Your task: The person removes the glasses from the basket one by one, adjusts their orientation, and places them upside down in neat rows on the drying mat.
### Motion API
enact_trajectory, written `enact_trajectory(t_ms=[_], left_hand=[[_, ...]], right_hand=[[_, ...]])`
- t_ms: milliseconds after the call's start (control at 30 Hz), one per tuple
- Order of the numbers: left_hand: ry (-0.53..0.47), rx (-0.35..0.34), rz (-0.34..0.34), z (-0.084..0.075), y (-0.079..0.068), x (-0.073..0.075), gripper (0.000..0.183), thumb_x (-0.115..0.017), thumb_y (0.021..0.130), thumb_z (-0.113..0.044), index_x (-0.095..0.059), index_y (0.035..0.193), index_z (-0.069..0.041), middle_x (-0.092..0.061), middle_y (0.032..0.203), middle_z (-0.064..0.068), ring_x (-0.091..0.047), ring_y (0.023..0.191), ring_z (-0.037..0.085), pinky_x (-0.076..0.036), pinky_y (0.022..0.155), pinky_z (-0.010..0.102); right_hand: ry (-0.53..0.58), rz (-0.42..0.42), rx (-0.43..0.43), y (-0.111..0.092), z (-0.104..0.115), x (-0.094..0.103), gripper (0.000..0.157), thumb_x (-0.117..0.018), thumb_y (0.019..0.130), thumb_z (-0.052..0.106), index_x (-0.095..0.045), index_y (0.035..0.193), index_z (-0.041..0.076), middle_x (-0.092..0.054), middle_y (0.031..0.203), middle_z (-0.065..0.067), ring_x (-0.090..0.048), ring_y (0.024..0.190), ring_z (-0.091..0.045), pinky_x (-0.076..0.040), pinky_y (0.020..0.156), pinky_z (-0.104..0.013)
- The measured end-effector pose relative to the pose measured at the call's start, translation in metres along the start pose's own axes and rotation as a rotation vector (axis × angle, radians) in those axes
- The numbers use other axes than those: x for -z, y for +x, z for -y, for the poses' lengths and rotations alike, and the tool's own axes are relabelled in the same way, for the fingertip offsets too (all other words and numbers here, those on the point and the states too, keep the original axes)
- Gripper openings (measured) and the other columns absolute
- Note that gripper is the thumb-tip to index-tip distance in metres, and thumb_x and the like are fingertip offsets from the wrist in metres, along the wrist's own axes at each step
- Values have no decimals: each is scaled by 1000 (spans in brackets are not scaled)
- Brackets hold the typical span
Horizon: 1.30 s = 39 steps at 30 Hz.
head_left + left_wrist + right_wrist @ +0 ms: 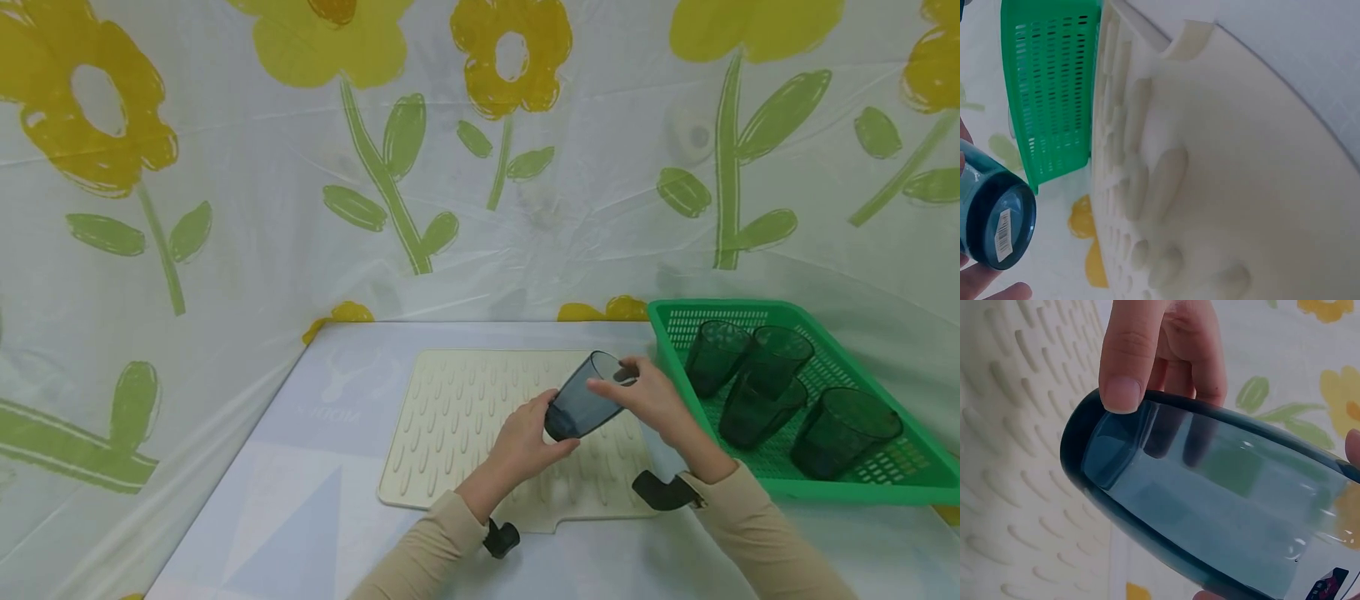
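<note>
A blue-tinted drinking glass [579, 407] is held tilted above a cream ridged mat [442, 442]. My left hand [525, 440] grips the glass at its thick base, thumb on the near side. Near the rim, my right hand [651, 398] holds the other end between thumb and fingers. A barcode sticker [1004, 236] shows on the underside of the glass in the left wrist view. Close up in the right wrist view, a small dark label [1327, 585] lies toward the rim, and the left thumb [1124, 387] presses by the base.
To the right stands a green plastic basket [862, 492] with several tinted glasses in it, among them one glass [843, 433] near the front. The mat lies on a pale patterned table cover [285, 500]. Behind hangs a white curtain [600, 233] printed with yellow flowers.
</note>
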<state>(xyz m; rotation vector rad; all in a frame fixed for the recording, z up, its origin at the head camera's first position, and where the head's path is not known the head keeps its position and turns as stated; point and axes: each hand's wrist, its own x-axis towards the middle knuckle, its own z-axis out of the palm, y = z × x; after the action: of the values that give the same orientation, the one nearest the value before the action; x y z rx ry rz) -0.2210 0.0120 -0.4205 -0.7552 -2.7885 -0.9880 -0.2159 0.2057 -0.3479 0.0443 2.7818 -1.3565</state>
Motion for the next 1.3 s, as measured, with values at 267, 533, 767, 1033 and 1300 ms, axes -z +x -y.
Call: enact_trajectory(t_ms=[267, 533, 767, 1033, 1300], left_hand=[[29, -67, -91, 6, -1, -1, 69, -68, 80, -37, -38, 135, -7, -55, 122, 7, -54, 101, 17, -48, 83, 30], [-27, -127, -177, 10, 0, 0, 70, -71, 78, -32, -38, 134, -6, -50, 125, 8, -51, 105, 18, -48, 86, 32], [-100, -182, -262, 14, 3, 1, 72, -75, 75, -27, -38, 133, -7, -46, 124, 10, -49, 107, 19, -48, 88, 34], [-139, -268, -314, 21, 4, 7, 77, -79, 70, -19, -39, 134, -5, -45, 122, 12, -51, 106, 21, -49, 86, 35], [-220, -308, -314, 26, 6, 23, 78, -81, 67, -13, -40, 133, -6, -45, 122, 13, -50, 107, 22, -49, 86, 35]], right_hand=[[91, 9, -17, 3, -3, -5, 87, -59, 83, 47, -22, 139, -9, -42, 127, -27, -47, 111, -37, -44, 89, -47], [214, 40, -40, 3, 0, -5, 85, -56, 86, 45, -19, 140, -9, -33, 133, -29, -41, 118, -39, -40, 95, -49], [315, 72, -47, 3, 4, -3, 85, -54, 88, 43, -13, 142, -8, -23, 141, -29, -31, 128, -39, -35, 101, -50], [389, 76, -15, 3, 7, -4, 80, -52, 90, 40, -14, 142, -7, -22, 142, -28, -28, 129, -39, -33, 101, -52], [449, 108, 27, 6, 12, -4, 73, -48, 93, 37, -15, 140, -8, -21, 142, -27, -25, 131, -38, -31, 102, -53]])
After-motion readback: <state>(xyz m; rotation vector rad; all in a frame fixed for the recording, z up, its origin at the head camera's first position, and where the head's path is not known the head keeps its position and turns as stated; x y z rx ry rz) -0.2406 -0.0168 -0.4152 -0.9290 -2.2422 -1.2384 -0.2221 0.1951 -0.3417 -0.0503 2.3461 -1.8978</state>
